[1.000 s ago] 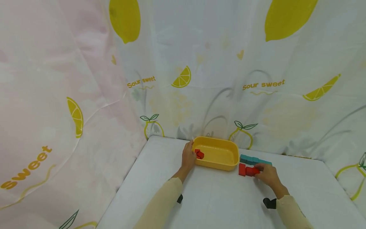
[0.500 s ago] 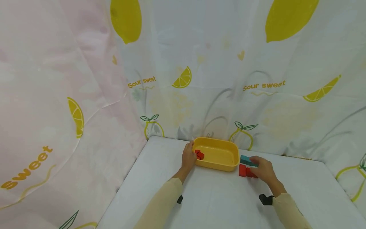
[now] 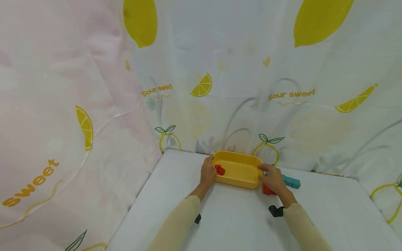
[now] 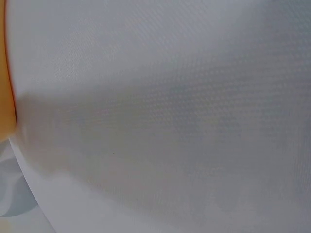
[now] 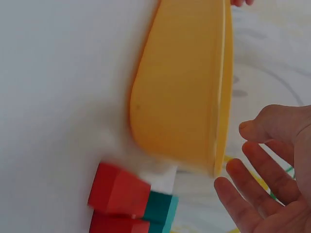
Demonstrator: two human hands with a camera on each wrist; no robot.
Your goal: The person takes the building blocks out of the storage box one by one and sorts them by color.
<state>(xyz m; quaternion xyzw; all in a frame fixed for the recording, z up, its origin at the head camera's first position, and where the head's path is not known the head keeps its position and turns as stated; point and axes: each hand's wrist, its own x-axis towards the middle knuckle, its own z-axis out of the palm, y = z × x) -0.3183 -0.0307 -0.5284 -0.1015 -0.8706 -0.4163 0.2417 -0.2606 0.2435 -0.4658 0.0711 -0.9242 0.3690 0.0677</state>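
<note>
A yellow plastic bin (image 3: 240, 180) stands at the back of the table. My left hand (image 3: 207, 173) holds its left end, fingers along the end wall at the rim. Inside, near that hand, lie a few red blocks (image 3: 220, 170). My right hand (image 3: 272, 179) is at the bin's right end, thumb and fingers spread apart by the rim; in the right wrist view the right hand (image 5: 272, 170) shows nothing between its fingers. Partly hidden under it are red blocks (image 3: 267, 190) and a row of teal blocks (image 3: 292, 182), set beside the bin.
A white cloth covers the table (image 3: 232, 216). Behind and to the left hang curtains (image 3: 201, 115) printed with lemons, close to the bin's back side. Black wrist pieces (image 3: 276, 211) stick out near the sleeves.
My right hand has moved left from the red blocks' right end, over the red and teal blocks, to the bin's right end. My left hand stays on the bin.
</note>
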